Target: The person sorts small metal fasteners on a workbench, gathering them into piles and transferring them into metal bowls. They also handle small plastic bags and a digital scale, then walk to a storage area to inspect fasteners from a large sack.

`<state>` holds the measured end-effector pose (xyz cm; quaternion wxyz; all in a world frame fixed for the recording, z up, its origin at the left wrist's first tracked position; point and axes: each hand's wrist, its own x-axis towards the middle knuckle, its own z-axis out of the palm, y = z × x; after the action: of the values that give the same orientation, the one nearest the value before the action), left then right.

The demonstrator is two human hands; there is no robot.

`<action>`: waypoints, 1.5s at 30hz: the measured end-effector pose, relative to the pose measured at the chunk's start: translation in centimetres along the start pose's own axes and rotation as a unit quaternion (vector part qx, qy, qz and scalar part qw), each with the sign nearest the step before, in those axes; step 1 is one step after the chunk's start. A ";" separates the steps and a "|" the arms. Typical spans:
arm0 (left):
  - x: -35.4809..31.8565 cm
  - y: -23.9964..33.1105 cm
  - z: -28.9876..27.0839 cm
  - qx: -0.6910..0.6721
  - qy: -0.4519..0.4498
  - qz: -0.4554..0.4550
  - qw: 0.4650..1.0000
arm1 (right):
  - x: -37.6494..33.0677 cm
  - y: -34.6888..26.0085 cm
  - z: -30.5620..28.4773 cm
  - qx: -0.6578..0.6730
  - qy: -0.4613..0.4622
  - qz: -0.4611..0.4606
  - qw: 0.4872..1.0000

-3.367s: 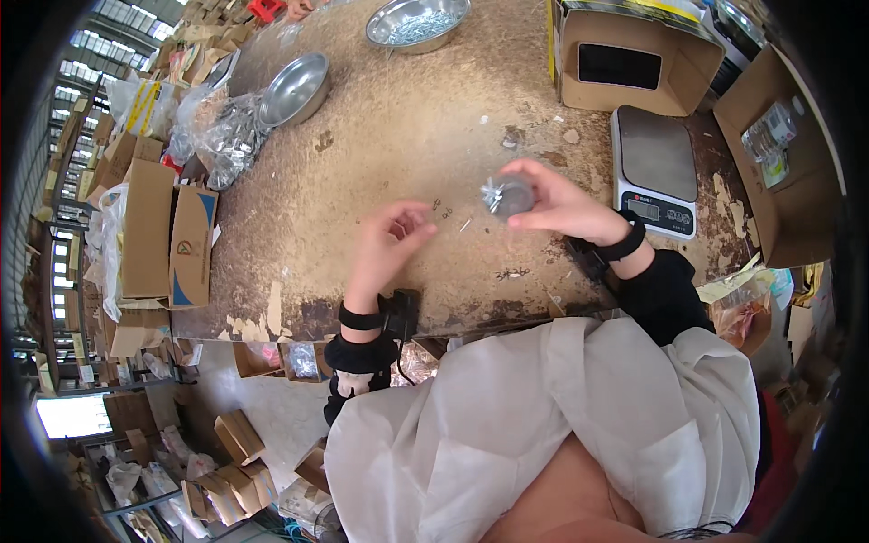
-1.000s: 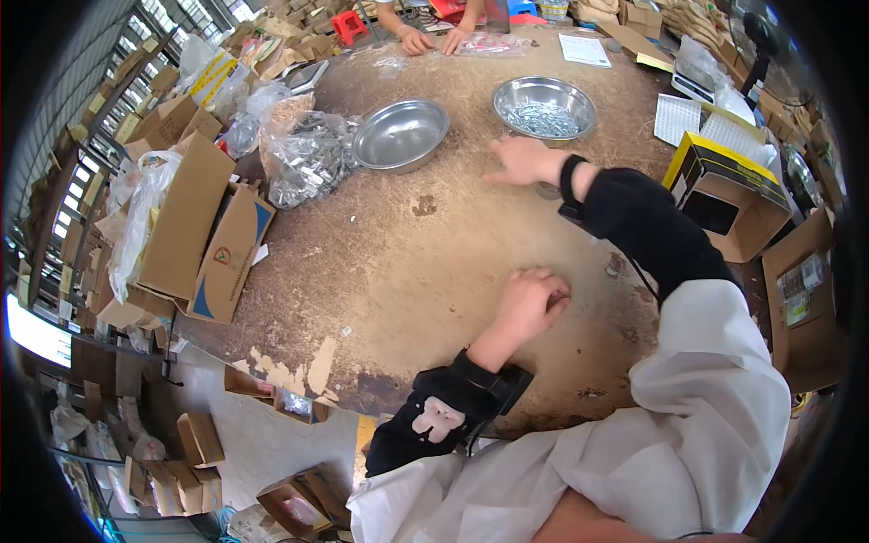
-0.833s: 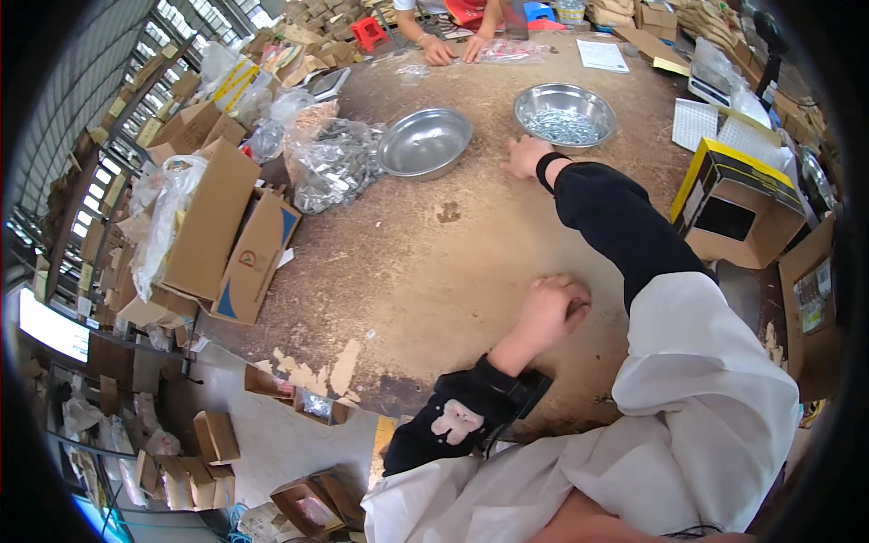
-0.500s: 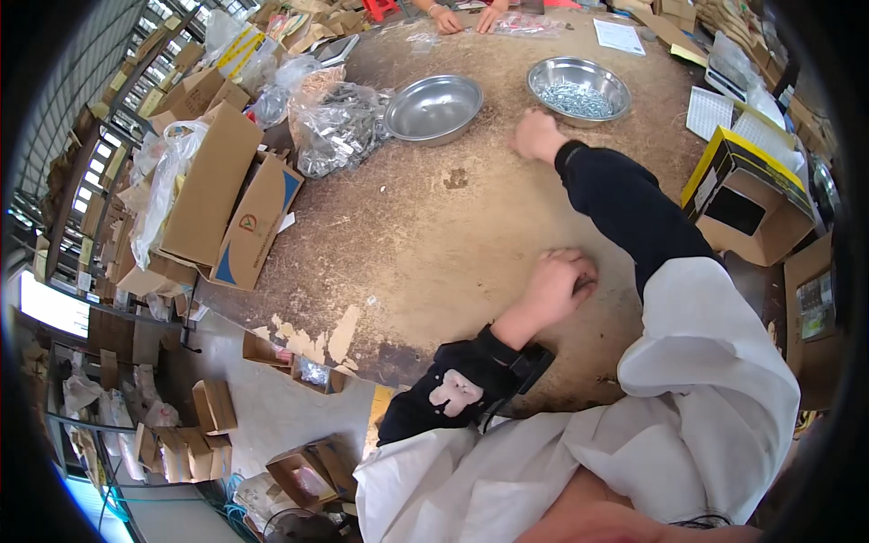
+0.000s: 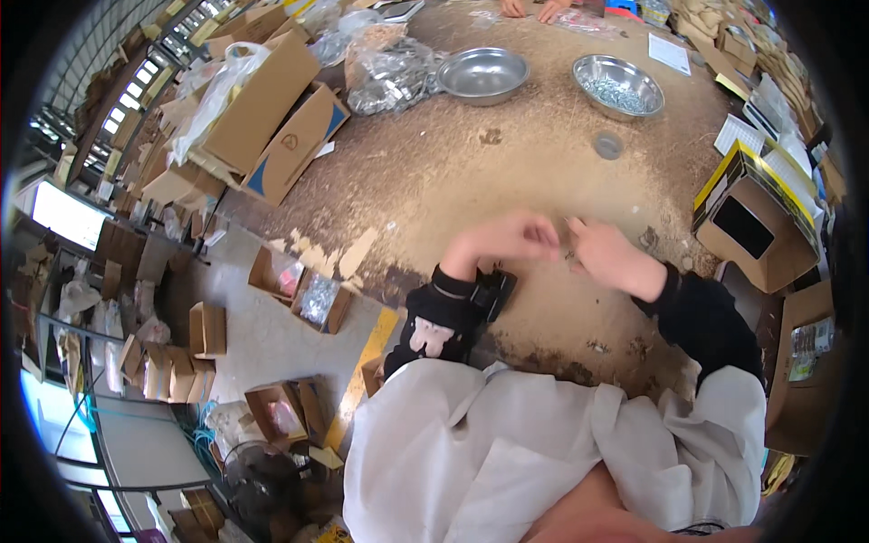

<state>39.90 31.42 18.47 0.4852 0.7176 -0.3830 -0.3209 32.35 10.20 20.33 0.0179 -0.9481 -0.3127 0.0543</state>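
Over the near part of the worn brown table, my two hands are close together, fingertips facing each other. My left hand is smeared by motion, so its fingers cannot be read. My right hand is closed, thumb and fingers drawn together; anything between them is too small or blurred to name. Beyond my hands lies a small round grey dish or lid. Farther off stands a steel bowl holding many small silvery metal pieces, with another, empty steel bowl to its left.
Left of the bowls sits a clear bag of metal parts, beside open cardboard boxes. On the right is a black-and-yellow carton. Another person's hands work at the far edge. Boxes stand on the floor at left.
My right hand has come back from beside the filled bowl to meet my left hand, and the round dish or lid now shows. My left hand has shifted and the view has tilted.
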 end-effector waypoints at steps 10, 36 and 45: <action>-2.7 4.0 15.2 0.308 0.091 0.099 0.942 | -14.9 -7.9 4.5 -0.074 0.109 0.013 0.991; -0.6 4.2 18.2 0.395 0.144 0.040 0.906 | -14.0 -6.6 2.0 0.123 0.081 0.054 0.988; 3.9 -0.4 8.6 0.058 -0.231 0.208 0.949 | -11.1 -3.9 4.0 0.188 0.112 0.017 0.976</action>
<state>34.79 24.23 14.99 0.3970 0.5555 -0.6429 -0.3472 20.75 6.73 17.62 0.2301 -0.9330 -0.2765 0.0061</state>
